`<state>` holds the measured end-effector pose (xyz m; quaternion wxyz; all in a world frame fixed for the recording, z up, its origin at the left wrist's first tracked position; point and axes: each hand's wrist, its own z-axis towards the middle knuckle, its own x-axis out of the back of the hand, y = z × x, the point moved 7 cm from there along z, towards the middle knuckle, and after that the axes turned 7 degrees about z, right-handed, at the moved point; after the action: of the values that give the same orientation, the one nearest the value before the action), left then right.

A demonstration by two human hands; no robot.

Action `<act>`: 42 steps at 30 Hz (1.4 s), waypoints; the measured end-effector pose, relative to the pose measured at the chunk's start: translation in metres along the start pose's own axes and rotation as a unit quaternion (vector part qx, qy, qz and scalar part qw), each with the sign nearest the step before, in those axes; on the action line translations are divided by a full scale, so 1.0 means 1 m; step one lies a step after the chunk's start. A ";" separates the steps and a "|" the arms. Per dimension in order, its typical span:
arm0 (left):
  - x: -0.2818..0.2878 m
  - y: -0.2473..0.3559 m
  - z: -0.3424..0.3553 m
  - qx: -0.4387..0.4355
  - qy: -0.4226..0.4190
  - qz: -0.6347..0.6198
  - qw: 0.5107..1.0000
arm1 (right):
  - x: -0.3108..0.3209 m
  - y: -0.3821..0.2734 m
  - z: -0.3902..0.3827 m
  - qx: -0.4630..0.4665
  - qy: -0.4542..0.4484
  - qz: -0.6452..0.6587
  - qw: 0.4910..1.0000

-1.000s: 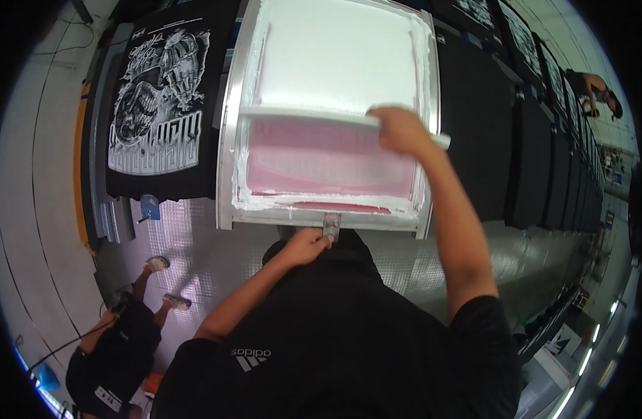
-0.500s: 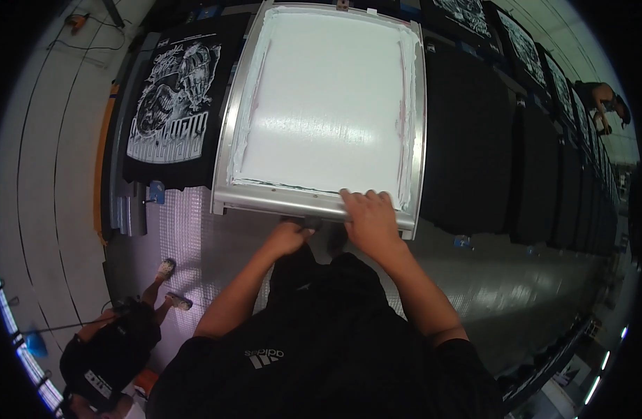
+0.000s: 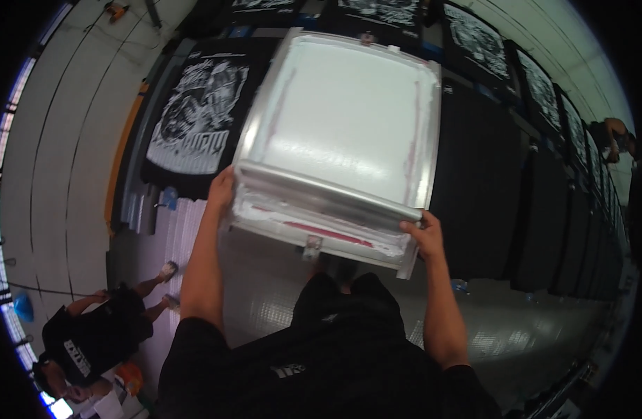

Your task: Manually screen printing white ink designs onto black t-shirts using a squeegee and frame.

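Half a second ago both my hands were together at the middle of the frame's near edge; now they have spread out to its two near corners, and the long squeegee I was dragging a second ago lies across the near end of the screen.

Head view: my left hand (image 3: pixel 222 190) is closed around the near left corner of the one large aluminium-framed, white-meshed printing screen (image 3: pixel 349 115), fingers wrapped over the rail. My right hand (image 3: pixel 424 234) grips the near right corner the same way, thumb on top. The single silver metal-handled squeegee (image 3: pixel 328 195) rests inside the frame, running left to right between my hands, with a band of pink ink (image 3: pixel 328 232) just near of it. A small metal clamp bracket (image 3: pixel 312 246) sits at the middle of the near rail.

The screen lies over the long print table, between one black printed T-shirt with a white graphic (image 3: pixel 195 119) on its left and a plain black T-shirt (image 3: pixel 475 181) on its right. I count about four more printed shirts along the far right row. One other person in black (image 3: pixel 90 335) stands on the floor near left, and a second person (image 3: pixel 614 136) is far right.
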<state>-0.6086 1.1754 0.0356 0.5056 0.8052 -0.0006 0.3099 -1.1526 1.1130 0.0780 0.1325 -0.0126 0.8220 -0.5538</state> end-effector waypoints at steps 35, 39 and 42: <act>-0.409 0.170 -0.229 0.032 -0.055 -0.148 0.987 | 0.484 -0.084 -0.104 0.032 0.070 -0.056 0.995; -0.402 0.158 -0.221 0.017 -0.042 -0.115 0.992 | 0.476 -0.074 -0.106 0.034 0.080 -0.048 0.995; -0.405 0.147 -0.218 -0.006 -0.041 -0.109 0.993 | 0.472 -0.066 -0.104 0.041 0.070 -0.030 0.996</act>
<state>-1.0908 1.1541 0.0174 0.5405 0.8097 0.0648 0.2190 -1.6400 1.1030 0.0793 0.0582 0.0067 0.8050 -0.5903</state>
